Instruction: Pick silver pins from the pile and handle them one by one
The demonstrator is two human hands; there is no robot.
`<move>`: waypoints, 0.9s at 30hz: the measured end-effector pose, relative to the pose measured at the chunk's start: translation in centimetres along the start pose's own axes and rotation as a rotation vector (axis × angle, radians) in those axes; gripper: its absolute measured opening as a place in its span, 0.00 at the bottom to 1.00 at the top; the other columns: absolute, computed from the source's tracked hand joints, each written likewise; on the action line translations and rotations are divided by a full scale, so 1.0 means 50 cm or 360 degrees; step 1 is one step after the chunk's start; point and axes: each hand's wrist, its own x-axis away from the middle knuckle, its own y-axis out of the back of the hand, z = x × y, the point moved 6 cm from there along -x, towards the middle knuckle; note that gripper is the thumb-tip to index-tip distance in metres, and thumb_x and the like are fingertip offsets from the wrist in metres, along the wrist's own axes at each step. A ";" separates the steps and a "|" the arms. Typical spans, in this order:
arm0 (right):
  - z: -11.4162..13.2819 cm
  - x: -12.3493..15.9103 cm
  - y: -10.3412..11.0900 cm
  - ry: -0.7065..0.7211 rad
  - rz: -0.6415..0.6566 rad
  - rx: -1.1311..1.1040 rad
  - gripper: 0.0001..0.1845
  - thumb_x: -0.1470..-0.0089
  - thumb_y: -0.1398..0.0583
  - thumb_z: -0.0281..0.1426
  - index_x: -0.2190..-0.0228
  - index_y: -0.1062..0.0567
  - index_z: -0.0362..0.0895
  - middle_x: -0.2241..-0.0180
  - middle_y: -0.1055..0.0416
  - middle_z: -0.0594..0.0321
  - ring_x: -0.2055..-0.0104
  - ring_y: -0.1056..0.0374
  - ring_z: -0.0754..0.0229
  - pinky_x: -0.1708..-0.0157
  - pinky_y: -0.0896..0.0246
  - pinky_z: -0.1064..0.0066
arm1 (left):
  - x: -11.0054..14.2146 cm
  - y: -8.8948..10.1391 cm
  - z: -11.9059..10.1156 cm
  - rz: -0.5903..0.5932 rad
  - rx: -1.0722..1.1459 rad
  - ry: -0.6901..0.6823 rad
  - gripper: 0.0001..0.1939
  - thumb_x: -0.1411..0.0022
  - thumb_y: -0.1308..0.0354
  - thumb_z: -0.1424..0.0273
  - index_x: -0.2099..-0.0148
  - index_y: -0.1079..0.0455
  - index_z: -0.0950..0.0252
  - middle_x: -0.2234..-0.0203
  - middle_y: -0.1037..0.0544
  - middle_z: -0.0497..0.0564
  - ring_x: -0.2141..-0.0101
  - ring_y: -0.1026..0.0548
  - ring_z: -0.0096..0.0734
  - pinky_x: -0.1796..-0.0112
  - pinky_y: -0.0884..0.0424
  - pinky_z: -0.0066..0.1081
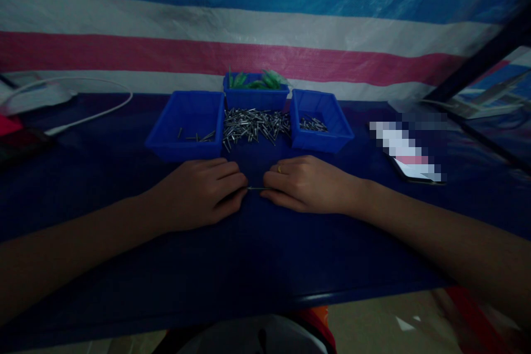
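Note:
My left hand [211, 191] rests low over the blue table, its thumb and fingers closed on one end of a thin metal pin [254, 188]. From the other side my right hand [296, 182], wearing a ring, pinches the pin's opposite end. Only a short middle stretch shows between the fingertips. Just beyond the hands lies a loose heap of shiny metal pins [253, 126]; their exact kind is too small to tell. A blue bin [182, 116] at the left holds a few pins, and another blue bin [319, 141] at the right holds several more.
Behind the heap stands a third blue bin [257, 95] with green pieces in clear plastic. A phone [409, 155] lies on the right of the table [249, 265]. A white cable [103, 84] loops at the far left. Striped sheeting [249, 55] hangs behind.

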 end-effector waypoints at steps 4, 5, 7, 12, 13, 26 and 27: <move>0.000 -0.001 0.001 -0.0008 -0.0005 -0.0003 0.16 0.32 0.51 0.35 0.67 0.31 0.41 0.73 0.32 0.62 0.72 0.39 0.63 0.70 0.50 0.71 | -0.001 0.002 -0.001 -0.0011 0.0006 -0.0008 0.14 0.30 0.54 0.70 0.64 0.29 0.65 0.72 0.27 0.49 0.72 0.28 0.29 0.70 0.34 0.28; 0.000 -0.001 0.001 -0.0012 -0.0004 -0.0010 0.16 0.32 0.51 0.35 0.68 0.31 0.41 0.74 0.32 0.62 0.72 0.39 0.63 0.70 0.50 0.71 | -0.001 0.003 -0.001 -0.0018 0.0011 -0.0013 0.14 0.30 0.54 0.70 0.64 0.29 0.65 0.72 0.27 0.49 0.72 0.28 0.29 0.70 0.34 0.28; -0.001 -0.001 0.002 -0.0019 0.0000 -0.0017 0.16 0.32 0.51 0.35 0.68 0.31 0.41 0.74 0.32 0.63 0.72 0.39 0.63 0.70 0.49 0.71 | -0.002 0.003 -0.001 -0.0022 0.0018 -0.0016 0.13 0.31 0.53 0.70 0.63 0.29 0.66 0.72 0.27 0.49 0.72 0.28 0.29 0.70 0.34 0.29; 0.000 0.000 0.002 -0.0002 0.0011 0.0012 0.16 0.32 0.51 0.35 0.67 0.30 0.41 0.73 0.32 0.62 0.72 0.38 0.62 0.70 0.49 0.71 | -0.003 -0.001 0.000 0.0011 0.0026 0.0011 0.13 0.31 0.54 0.70 0.64 0.29 0.65 0.73 0.27 0.48 0.72 0.29 0.28 0.70 0.35 0.28; 0.000 0.000 0.001 -0.0001 0.0013 0.0014 0.16 0.32 0.51 0.35 0.67 0.30 0.41 0.73 0.31 0.62 0.72 0.38 0.62 0.70 0.49 0.71 | -0.003 -0.001 0.000 0.0011 0.0030 0.0008 0.13 0.31 0.54 0.70 0.63 0.29 0.65 0.73 0.27 0.48 0.72 0.29 0.28 0.70 0.35 0.28; 0.003 0.000 0.004 0.0007 -0.0022 0.0044 0.15 0.32 0.51 0.35 0.67 0.30 0.41 0.74 0.32 0.62 0.72 0.37 0.62 0.71 0.48 0.71 | 0.002 0.000 -0.002 -0.0023 0.0006 -0.0016 0.12 0.31 0.53 0.70 0.63 0.29 0.66 0.72 0.27 0.49 0.71 0.28 0.30 0.69 0.35 0.28; 0.002 -0.001 0.004 0.0007 -0.0015 0.0040 0.16 0.32 0.51 0.35 0.67 0.30 0.41 0.74 0.32 0.62 0.72 0.37 0.62 0.70 0.48 0.71 | 0.002 0.001 -0.002 -0.0025 0.0006 -0.0015 0.12 0.31 0.53 0.71 0.63 0.29 0.66 0.72 0.27 0.49 0.71 0.28 0.30 0.69 0.35 0.28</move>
